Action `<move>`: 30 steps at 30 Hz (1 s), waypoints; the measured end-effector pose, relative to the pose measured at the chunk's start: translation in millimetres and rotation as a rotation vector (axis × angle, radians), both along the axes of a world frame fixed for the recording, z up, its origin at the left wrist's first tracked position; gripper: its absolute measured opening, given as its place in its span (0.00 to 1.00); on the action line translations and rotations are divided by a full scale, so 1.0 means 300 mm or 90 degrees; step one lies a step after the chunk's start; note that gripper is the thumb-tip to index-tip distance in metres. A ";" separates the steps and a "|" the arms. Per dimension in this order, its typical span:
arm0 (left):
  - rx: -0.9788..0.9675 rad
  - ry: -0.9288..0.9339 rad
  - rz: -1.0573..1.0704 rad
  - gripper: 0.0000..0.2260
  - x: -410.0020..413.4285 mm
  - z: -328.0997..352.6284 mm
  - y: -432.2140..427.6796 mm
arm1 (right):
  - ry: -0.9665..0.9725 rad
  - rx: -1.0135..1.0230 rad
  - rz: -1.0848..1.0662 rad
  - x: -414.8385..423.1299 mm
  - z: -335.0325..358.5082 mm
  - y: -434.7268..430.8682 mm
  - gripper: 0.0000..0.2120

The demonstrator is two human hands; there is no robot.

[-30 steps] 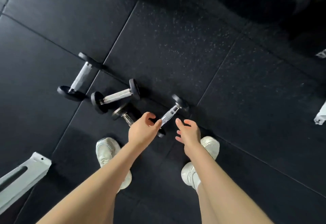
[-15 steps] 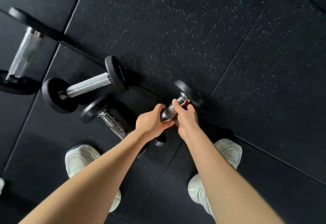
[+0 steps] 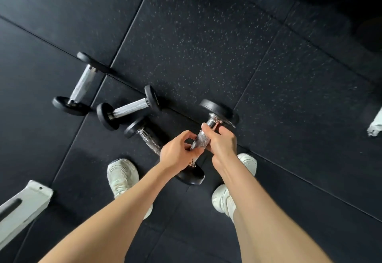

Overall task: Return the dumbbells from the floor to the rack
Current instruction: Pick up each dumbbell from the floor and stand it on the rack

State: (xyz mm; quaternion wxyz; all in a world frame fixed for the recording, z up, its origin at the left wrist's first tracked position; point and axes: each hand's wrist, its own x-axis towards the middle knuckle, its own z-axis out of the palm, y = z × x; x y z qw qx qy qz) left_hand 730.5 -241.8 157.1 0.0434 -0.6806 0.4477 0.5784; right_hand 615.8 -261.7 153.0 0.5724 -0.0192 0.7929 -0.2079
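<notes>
A black dumbbell (image 3: 217, 110) with a chrome knurled handle is tilted and lifted off the floor. Both hands grip its handle: my right hand (image 3: 222, 142) around the upper part, my left hand (image 3: 177, 151) around the lower part. Its lower head (image 3: 191, 177) hangs just above the floor between my feet. Three more dumbbells lie on the floor to the left: a small one (image 3: 142, 131) partly hidden under my left hand, a middle one (image 3: 129, 107), and the farthest one (image 3: 81, 84).
Black speckled rubber floor tiles (image 3: 206, 45) cover the whole area. My white shoes (image 3: 122, 177) (image 3: 246, 162) stand under my arms. A pale grey metal frame foot (image 3: 24, 202) juts in at lower left, and another pale part (image 3: 376, 123) shows at the right edge.
Both hands reached down and closed on the dumbbell's handle. It has since come up off the floor, and my head has risen, so the floor looks farther away.
</notes>
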 end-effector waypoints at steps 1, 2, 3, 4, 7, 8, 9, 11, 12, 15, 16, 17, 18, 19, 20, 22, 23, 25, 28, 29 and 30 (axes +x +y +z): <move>-0.004 0.002 0.000 0.13 0.005 0.092 -0.012 | 0.004 -0.002 0.011 0.006 0.094 -0.013 0.17; -0.010 0.003 -0.003 0.13 0.012 0.190 -0.028 | 0.009 -0.008 0.020 0.012 0.194 -0.027 0.16; -0.017 0.004 -0.008 0.13 0.022 0.292 -0.043 | 0.011 -0.017 0.027 0.020 0.299 -0.041 0.14; -0.027 0.005 -0.011 0.13 0.033 0.396 -0.058 | 0.013 -0.028 0.031 0.029 0.407 -0.055 0.11; -0.070 0.007 -0.015 0.12 0.075 0.715 -0.094 | 0.013 -0.074 0.028 0.068 0.737 -0.094 0.06; -0.091 0.008 -0.018 0.12 0.091 0.819 -0.106 | 0.017 -0.091 0.025 0.086 0.846 -0.106 0.05; -0.112 0.008 -0.020 0.13 0.110 0.924 -0.117 | 0.021 -0.109 0.022 0.105 0.958 -0.118 0.05; -0.147 0.014 -0.019 0.14 0.148 1.123 -0.135 | 0.039 -0.143 0.024 0.148 1.169 -0.140 0.04; -0.163 0.021 -0.018 0.14 0.167 1.212 -0.145 | 0.049 -0.159 0.025 0.169 1.266 -0.150 0.05; -0.211 0.038 -0.013 0.14 0.222 1.434 -0.193 | 0.070 -0.208 0.027 0.228 1.504 -0.189 0.06; -0.231 0.042 -0.015 0.13 0.244 1.504 -0.212 | 0.073 -0.224 0.021 0.249 1.579 -0.201 0.07; -0.248 0.046 -0.020 0.13 0.264 1.566 -0.232 | 0.076 -0.242 0.012 0.268 1.644 -0.214 0.07; -0.263 0.052 -0.025 0.13 0.281 1.621 -0.253 | 0.081 -0.259 0.004 0.287 1.705 -0.227 0.07; -0.278 0.058 -0.029 0.13 0.297 1.673 -0.273 | 0.086 -0.278 -0.004 0.304 1.761 -0.241 0.07; -0.292 0.065 -0.032 0.13 0.311 1.719 -0.295 | 0.091 -0.295 -0.011 0.319 1.809 -0.258 0.08; -0.312 0.075 -0.030 0.13 0.331 1.796 -0.341 | 0.094 -0.323 -0.026 0.338 1.891 -0.296 0.09; -0.320 0.076 -0.030 0.13 0.337 1.831 -0.365 | 0.095 -0.333 -0.031 0.342 1.925 -0.317 0.10; -0.336 0.077 -0.029 0.14 0.337 1.885 -0.420 | 0.096 -0.350 -0.038 0.340 1.978 -0.371 0.10; -0.358 0.079 -0.022 0.14 0.314 1.938 -0.526 | 0.104 -0.370 -0.035 0.321 2.030 -0.480 0.08; -0.360 0.080 -0.019 0.14 0.302 1.952 -0.567 | 0.107 -0.373 -0.034 0.310 2.042 -0.522 0.08; -0.360 0.081 -0.016 0.15 0.286 1.963 -0.611 | 0.107 -0.377 -0.033 0.296 2.054 -0.568 0.08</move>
